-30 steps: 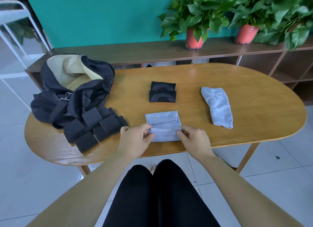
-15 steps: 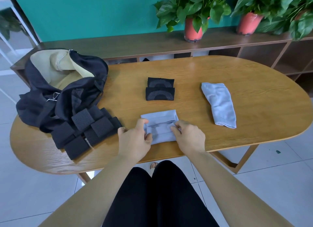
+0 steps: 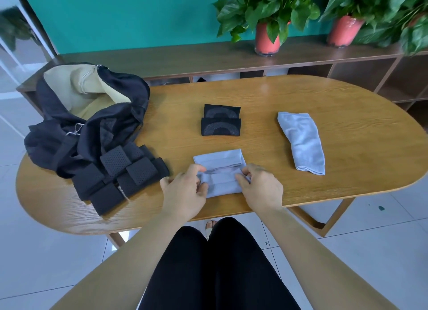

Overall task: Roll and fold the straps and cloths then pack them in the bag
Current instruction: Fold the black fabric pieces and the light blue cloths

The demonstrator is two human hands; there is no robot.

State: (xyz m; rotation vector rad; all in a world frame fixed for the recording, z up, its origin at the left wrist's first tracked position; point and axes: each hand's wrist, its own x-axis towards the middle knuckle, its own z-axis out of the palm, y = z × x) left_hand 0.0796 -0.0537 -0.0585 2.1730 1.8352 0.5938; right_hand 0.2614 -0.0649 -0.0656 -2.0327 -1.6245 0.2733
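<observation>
Currently the left hand (image 3: 185, 190) and right hand (image 3: 260, 187) are pinching the blue cloth (image 3: 220, 171), rolling it; keeping both ends level should give a tight, even roll.

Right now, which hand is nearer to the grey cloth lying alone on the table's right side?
Right. The right hand pinches the near cloth just left of that grey cloth; the left hand holds its other end, farther away.

- Table (image 3: 361, 133), right end: bare wood lay beyond right grey cloth (image 3: 301, 143).
- Left end: black bag (image 3: 104, 133) and straps (image 3: 122, 177) blocked passage.
- Centre: black pads (image 3: 221, 124) occupied it.
</observation>
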